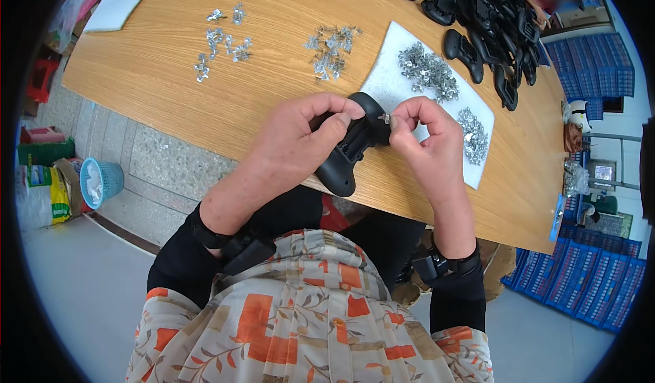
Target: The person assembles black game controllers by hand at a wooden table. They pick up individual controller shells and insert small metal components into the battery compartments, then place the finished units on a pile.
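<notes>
A black game controller shell (336, 173) is tilted over the table's near edge, its battery slot facing up. My left hand (290, 134) grips it from the left, thumb and forefinger closed on its body. Just right of the shell, my right hand (431, 140) pinches a small silvery metal clip (384, 118) between thumb and fingertips, close to the shell's right side. Whether the clip touches the shell I cannot tell. Loose metal clips lie in a pile (332, 48) beyond my hands, with another scatter (222, 41) farther left.
On the right, a white foam sheet (389, 55) carries two heaps of metal clips (428, 71). Many black controller shells (477, 24) are piled at the far right, where another person's hand (541, 20) shows. Blue trays (580, 274) are stacked beyond the table; a blue basket (112, 181) stands on the floor at left.
</notes>
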A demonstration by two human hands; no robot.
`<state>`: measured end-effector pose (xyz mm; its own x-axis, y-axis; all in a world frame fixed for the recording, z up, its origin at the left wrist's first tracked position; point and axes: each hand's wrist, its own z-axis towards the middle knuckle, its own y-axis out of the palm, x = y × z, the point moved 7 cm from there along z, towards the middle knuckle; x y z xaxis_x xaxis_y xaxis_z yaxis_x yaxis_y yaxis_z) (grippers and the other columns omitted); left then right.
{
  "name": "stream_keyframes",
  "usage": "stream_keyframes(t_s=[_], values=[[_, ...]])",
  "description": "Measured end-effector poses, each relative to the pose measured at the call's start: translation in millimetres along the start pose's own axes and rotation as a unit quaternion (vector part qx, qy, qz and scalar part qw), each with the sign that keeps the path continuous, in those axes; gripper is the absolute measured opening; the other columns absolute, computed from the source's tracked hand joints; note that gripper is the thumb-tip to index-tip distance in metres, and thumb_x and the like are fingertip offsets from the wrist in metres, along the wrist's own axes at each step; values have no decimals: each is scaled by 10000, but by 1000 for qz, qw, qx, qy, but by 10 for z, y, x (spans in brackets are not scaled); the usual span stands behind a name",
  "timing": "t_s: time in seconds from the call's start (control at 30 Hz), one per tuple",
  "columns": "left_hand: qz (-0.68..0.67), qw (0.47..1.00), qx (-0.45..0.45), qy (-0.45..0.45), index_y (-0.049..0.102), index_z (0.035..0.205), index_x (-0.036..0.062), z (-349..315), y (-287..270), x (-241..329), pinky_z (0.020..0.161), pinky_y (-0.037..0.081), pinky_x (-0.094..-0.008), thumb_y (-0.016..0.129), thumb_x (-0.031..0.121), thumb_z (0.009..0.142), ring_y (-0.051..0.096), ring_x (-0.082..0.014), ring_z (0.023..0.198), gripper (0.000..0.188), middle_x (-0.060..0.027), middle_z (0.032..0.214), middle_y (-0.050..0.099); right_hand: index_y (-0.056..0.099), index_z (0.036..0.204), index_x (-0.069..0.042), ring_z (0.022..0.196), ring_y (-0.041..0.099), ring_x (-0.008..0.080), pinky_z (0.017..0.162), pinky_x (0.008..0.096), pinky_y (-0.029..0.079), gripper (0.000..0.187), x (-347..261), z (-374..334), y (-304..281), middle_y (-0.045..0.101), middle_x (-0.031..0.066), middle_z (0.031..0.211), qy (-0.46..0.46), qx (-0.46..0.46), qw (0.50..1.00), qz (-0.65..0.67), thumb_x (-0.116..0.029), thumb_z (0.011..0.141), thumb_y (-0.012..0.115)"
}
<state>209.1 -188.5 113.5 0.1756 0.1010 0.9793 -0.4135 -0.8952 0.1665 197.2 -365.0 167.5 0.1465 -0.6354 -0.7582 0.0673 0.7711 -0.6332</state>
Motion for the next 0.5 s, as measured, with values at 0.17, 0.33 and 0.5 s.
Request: stream_keyframes(t_s=[0.17,0.33,0.5], values=[[-20,1000,5,-2,688,1152,-10,-11,0,-68,750,531,-208,560,77,1006,637,-52,853,213,-22,973,701,601,750,-93,653,584,201,767,345,418,122,-92,-101,45,580,9,667,-88,17,986,-138,-44,735,712],[-7,1000,-6,-10,683,1174,-23,-15,-5,-51,755,533,-206,575,72,998,636,-54,861,228,-28,982,703,600,742,-106,697,585,226,751,372,412,145,-161,-125,114,576,19,670,-125,22,970,-210,-53,710,730],[6,1000,-8,-1,682,1171,-35,-20,-13,-80,755,531,-207,587,69,992,635,-55,864,227,-28,986,703,588,746,-102,742,586,246,756,387,402,164,-386,-154,191,574,34,695,-188,35,929,-317,-61,699,740]])
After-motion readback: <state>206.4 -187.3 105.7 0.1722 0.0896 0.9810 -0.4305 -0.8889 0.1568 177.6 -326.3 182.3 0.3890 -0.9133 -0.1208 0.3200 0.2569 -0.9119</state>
